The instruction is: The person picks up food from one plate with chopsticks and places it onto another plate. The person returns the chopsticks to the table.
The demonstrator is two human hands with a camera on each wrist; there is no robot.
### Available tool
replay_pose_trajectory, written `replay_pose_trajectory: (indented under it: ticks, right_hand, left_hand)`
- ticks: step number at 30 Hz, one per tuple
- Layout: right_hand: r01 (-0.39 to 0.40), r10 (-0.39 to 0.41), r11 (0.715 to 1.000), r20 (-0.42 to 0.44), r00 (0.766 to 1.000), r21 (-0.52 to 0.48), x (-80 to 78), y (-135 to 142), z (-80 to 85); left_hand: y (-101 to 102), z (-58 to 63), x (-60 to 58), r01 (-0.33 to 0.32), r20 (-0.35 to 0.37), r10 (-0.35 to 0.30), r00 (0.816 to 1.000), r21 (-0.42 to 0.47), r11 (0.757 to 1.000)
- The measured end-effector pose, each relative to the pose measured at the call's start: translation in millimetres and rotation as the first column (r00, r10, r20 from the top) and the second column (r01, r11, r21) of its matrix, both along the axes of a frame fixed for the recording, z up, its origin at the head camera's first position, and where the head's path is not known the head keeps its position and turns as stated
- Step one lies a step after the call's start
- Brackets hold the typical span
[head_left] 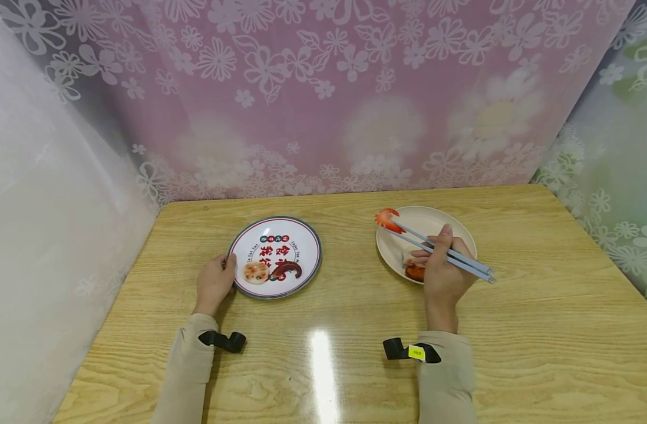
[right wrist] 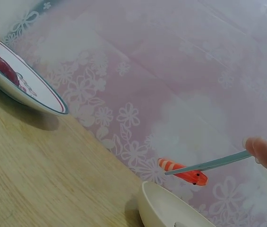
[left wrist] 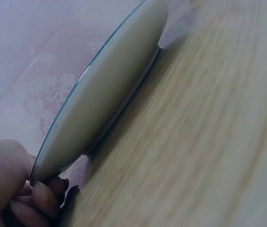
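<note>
My left hand [head_left: 216, 284] pinches the left rim of a white plate [head_left: 277, 227] with a blue-green edge and red lettering. On that plate lie a lotus root slice [head_left: 256, 272] and a dark red curled piece like an octopus tentacle [head_left: 290, 268]. The left wrist view has the thumb above and fingers below the plate's rim [left wrist: 109, 90]. In my right hand [head_left: 444, 277] are light blue chopsticks [head_left: 469, 263], gripping an orange-red shrimp [head_left: 388, 220]. The shrimp [right wrist: 187, 175] hangs above the cream plate's [head_left: 429, 219] left edge.
A reddish-brown food piece [head_left: 415, 272] and a pale one beside it lie on the cream plate, partly hidden by the right hand. Both plates stand on a wooden table [head_left: 350, 282]. A floral curtain [head_left: 313, 129] hangs behind the table's far edge.
</note>
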State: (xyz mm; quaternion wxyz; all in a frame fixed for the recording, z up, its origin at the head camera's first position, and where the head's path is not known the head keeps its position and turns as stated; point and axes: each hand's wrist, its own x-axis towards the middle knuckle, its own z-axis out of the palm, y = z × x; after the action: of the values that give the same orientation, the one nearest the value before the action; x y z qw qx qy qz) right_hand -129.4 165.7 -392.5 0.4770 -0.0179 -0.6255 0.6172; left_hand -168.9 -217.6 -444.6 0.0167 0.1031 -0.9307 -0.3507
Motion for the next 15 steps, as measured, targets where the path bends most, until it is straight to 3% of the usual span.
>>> replay_pose_trajectory:
  ticks: [8, 15]
  right_hand:
    - [-0.008, 0.008, 1.000, 0.000, 1.000, -0.015, -0.6, -0.6, -0.1]
    - [-0.062, 0.060, 0.997, -0.023, 0.998, -0.056, -2.9, -3.2, -1.6]
  left_hand:
    - [-0.1, 0.4, -0.8, 0.003, -0.002, -0.003, 1.000, 0.003, 1.000]
    - [-0.3, -0.9, -0.7, 0.004, -0.006, -0.004, 1.000, 0.003, 1.000]
